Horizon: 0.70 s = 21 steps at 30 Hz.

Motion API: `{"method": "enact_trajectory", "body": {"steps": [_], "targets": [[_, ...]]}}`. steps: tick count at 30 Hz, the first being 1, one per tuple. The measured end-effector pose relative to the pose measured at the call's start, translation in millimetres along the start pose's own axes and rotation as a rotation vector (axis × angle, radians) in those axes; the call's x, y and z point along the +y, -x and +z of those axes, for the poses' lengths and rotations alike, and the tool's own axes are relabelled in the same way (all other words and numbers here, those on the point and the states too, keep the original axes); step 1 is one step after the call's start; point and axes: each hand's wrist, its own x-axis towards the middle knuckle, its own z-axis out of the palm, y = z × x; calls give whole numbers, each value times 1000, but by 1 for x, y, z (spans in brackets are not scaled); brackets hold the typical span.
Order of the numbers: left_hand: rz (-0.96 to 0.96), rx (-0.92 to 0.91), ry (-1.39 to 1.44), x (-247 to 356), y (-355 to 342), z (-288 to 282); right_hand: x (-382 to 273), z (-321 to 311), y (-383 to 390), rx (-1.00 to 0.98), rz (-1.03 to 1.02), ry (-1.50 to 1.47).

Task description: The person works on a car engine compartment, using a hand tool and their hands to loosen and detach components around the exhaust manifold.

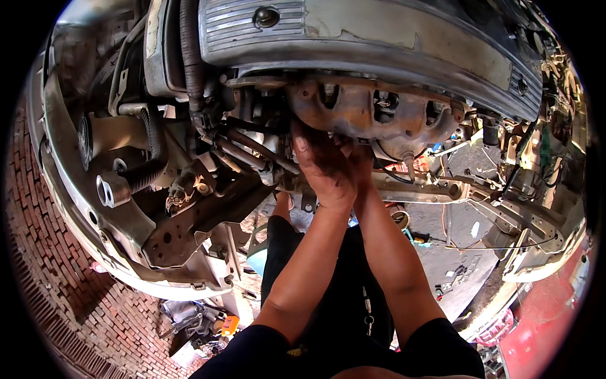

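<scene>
My grime-darkened left hand (324, 170) reaches up beneath the rusty cast exhaust manifold (353, 107) of an engine with a ribbed silver cover (410, 44). Its fingertips disappear into shadow under the manifold, beside dark metal pipes (265, 151). Close behind it, my right hand (358, 161) is raised into the same spot, mostly covered by the left. What either hand touches or holds is hidden, and their grip cannot be made out. A sensor (409, 163) with a wire hangs from the manifold to their right.
The bare car front frame (442, 189) surrounds my arms, with hoses and a bracket (113, 189) at left. Below lie brick paving (76, 278), a pile of metal parts (186, 316) with an orange item, and scattered tools. A red surface (543, 316) is at lower right.
</scene>
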Motion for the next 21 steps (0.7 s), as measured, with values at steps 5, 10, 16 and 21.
{"method": "enact_trajectory", "body": {"steps": [5,10,16,21], "targets": [[-68,18,106,2,0,-7,8,8,-4,-25,-36,37],[51,52,-75,3,-9,4,22,7,-11,-33,-19,-88],[187,-10,-226,8,-18,6,7,17,11,78,29,-243],[203,-86,-441,9,-21,-6,-10,11,18,-40,-47,-466]]}}
